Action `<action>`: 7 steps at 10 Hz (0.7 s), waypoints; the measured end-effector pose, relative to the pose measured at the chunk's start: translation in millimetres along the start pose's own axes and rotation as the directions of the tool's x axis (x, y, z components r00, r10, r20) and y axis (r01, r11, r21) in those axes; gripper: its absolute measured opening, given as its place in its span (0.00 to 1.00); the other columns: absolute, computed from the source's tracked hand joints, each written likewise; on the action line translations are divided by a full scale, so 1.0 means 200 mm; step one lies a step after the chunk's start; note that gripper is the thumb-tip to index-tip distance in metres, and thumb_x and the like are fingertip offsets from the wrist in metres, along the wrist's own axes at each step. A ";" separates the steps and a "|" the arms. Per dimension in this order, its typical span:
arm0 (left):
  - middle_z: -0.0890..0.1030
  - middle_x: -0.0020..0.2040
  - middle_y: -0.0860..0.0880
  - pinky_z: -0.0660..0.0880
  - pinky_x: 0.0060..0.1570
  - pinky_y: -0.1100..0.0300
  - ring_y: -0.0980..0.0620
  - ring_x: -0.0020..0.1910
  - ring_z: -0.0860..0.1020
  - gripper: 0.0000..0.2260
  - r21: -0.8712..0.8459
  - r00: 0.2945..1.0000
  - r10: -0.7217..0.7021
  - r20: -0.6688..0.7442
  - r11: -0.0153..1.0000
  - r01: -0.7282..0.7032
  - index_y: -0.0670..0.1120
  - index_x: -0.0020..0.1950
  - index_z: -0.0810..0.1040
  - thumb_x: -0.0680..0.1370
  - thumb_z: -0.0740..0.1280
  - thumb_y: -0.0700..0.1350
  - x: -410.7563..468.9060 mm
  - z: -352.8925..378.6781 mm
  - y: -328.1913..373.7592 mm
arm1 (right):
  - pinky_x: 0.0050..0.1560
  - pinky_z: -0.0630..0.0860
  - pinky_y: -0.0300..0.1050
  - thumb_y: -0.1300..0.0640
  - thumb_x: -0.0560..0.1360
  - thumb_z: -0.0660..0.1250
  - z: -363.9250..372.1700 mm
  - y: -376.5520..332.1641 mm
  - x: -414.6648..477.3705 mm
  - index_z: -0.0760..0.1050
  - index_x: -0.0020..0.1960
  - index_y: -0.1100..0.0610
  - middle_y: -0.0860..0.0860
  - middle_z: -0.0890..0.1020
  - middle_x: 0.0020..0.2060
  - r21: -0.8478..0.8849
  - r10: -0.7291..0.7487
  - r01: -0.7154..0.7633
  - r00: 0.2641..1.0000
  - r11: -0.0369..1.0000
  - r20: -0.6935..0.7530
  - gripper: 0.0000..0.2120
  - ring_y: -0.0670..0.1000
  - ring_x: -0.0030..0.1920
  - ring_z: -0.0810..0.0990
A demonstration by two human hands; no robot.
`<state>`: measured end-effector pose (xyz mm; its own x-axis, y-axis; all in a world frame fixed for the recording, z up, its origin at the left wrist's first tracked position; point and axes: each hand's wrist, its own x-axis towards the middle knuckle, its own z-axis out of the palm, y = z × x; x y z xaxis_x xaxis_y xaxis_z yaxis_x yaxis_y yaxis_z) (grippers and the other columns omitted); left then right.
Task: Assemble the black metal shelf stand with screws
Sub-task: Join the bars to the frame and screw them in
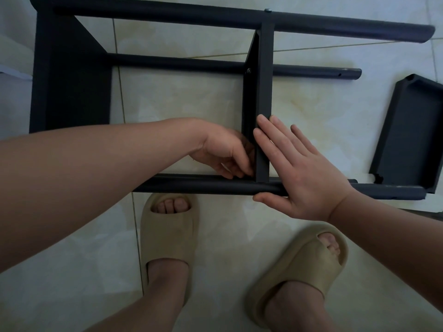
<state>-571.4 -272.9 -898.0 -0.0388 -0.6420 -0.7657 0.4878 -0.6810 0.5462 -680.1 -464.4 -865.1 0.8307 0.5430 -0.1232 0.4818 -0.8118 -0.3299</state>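
Observation:
The black metal shelf stand lies on its side on the tiled floor, with long round tubes running left to right. A middle shelf panel stands on edge between the tubes, with a screw at its far end. My left hand reaches in at the panel's near left corner, its fingers curled against the joint with the near tube; whatever they hold is hidden. My right hand lies flat with straight fingers against the panel's right face and over the near tube.
A loose black shelf panel lies on the floor at the right. My two feet in beige slippers stand just in front of the near tube. Pale tiles surround the stand.

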 end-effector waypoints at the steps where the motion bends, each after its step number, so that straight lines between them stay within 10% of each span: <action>1: 0.84 0.47 0.51 0.75 0.55 0.56 0.53 0.46 0.80 0.07 0.027 1.000 -0.026 -0.003 0.999 0.026 0.47 0.54 0.82 0.78 0.67 0.40 0.00 0.00 0.01 | 0.78 0.57 0.65 0.31 0.78 0.56 0.00 0.00 0.00 0.52 0.82 0.62 0.57 0.51 0.82 -0.002 0.000 0.000 1.000 1.000 -0.002 0.45 0.58 0.82 0.48; 7: 0.83 0.47 0.47 0.74 0.56 0.55 0.51 0.47 0.79 0.07 0.018 1.000 0.015 -0.005 1.000 -0.015 0.44 0.52 0.82 0.78 0.66 0.35 0.01 0.02 0.01 | 0.78 0.56 0.64 0.31 0.78 0.57 0.00 0.00 0.00 0.51 0.82 0.61 0.57 0.51 0.82 -0.002 -0.002 0.002 1.000 1.000 -0.002 0.46 0.57 0.82 0.48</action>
<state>-573.6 -276.7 -896.6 -0.0268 -0.6505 -0.7591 0.4726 -0.6773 0.5638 -680.4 -464.4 -866.1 0.8300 0.5445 -0.1209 0.4843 -0.8111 -0.3280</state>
